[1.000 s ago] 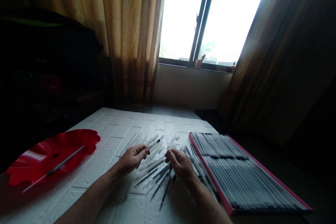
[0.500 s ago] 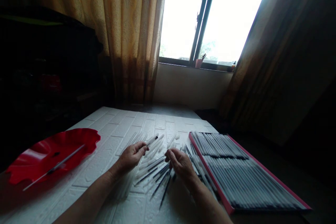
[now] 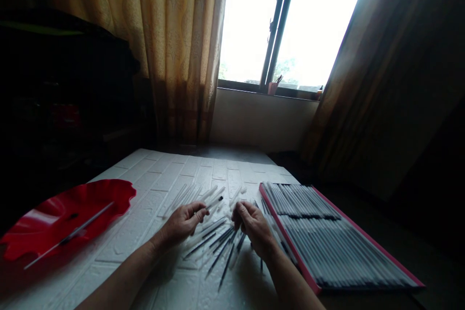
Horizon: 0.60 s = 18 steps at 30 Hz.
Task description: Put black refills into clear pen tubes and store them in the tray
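Observation:
My left hand [image 3: 187, 223] pinches a thin clear tube with a dark tip [image 3: 214, 202], which points to the upper right. Just to its right, my right hand [image 3: 250, 223] has its thumb and fingers pressed together; whatever they hold is too small to make out. Below and between both hands, dark-filled thin rods [image 3: 220, 252] lie fanned out on the white brick-patterned table [image 3: 174, 281]. Clear tubes [image 3: 185, 196] are spread behind my left hand.
On the right lies a pink-edged box [image 3: 348, 247] with two rows of filled tubes. A red wavy-rimmed dish [image 3: 119, 191] on the left holds a long thin rod [image 3: 87, 223]. A window and curtains stand beyond the table.
My left hand and its tube have moved slightly right and down. My right hand has shifted a little right. The whole view has drifted slightly.

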{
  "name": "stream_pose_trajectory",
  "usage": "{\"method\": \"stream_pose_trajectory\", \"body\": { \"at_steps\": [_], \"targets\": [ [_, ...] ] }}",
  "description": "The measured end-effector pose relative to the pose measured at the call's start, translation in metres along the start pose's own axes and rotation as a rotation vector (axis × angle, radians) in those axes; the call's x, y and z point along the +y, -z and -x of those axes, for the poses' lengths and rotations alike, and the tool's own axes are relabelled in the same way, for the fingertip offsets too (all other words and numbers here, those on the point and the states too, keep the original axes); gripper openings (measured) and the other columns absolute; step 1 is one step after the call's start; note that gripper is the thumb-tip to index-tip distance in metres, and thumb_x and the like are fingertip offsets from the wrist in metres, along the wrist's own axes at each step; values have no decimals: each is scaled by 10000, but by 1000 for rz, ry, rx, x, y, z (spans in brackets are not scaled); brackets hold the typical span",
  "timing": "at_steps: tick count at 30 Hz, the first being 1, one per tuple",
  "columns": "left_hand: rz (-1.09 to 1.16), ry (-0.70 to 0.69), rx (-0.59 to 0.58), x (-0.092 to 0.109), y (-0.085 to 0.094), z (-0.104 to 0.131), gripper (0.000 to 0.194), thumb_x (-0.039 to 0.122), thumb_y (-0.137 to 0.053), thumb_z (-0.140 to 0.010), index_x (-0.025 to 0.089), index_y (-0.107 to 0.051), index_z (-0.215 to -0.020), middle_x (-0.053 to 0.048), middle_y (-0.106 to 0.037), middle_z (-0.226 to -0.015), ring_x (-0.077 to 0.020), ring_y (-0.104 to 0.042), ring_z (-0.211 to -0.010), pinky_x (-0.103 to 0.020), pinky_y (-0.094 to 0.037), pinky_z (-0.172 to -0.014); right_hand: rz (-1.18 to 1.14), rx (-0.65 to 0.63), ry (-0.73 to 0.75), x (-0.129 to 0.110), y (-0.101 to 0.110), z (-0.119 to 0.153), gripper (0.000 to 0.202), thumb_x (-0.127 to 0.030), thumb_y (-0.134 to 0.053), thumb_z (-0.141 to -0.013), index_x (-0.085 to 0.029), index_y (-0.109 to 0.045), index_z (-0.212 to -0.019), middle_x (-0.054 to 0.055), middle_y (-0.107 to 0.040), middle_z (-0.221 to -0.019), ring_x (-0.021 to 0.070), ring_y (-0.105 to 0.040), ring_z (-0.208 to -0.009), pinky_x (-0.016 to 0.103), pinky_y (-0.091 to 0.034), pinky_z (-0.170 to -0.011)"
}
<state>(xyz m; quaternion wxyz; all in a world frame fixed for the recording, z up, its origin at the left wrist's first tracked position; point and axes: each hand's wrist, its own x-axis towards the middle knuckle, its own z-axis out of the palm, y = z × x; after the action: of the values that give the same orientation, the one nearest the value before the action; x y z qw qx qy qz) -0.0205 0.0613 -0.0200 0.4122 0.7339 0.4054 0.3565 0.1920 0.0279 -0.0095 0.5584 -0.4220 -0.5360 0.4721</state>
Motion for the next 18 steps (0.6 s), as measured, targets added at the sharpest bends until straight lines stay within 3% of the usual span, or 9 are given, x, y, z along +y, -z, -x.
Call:
{"method": "stream_pose_trajectory", "body": {
  "at_steps": [6,11,18],
  "targets": [
    [21,-7,-58,5,-6,2,432,580,-527,-794,162,-617,-861,57,-487,-613,-53,-412,-409,-164,-329,-386,-80,-44,-14,-5,-8,4,456,-512,-698,-683,-192,-584,-988,-33,-610,-651,78,-503,-454,182,-296,-412],
    [42,-20,-102,12,-7,4,443,580,-566,-771,159,-647,-884,52,-482,-623,-72,-453,-465,-172,-373,-427,-154,33,-48,-11,-12,5,354,-459,-758,-608,-147,-652,-738,-18,-592,-590,67,-481,-438,179,-257,-395],
    [102,24,-43,19,-5,5,440,556,-618,-722,147,-665,-878,37,-557,-624,-75,-463,-445,-195,-384,-436,-204,271,-7,-13,3,6,352,-443,-714,-636,-158,-630,-825,-7,-607,-649,62,-480,-442,158,-214,-373]
  ]
}}
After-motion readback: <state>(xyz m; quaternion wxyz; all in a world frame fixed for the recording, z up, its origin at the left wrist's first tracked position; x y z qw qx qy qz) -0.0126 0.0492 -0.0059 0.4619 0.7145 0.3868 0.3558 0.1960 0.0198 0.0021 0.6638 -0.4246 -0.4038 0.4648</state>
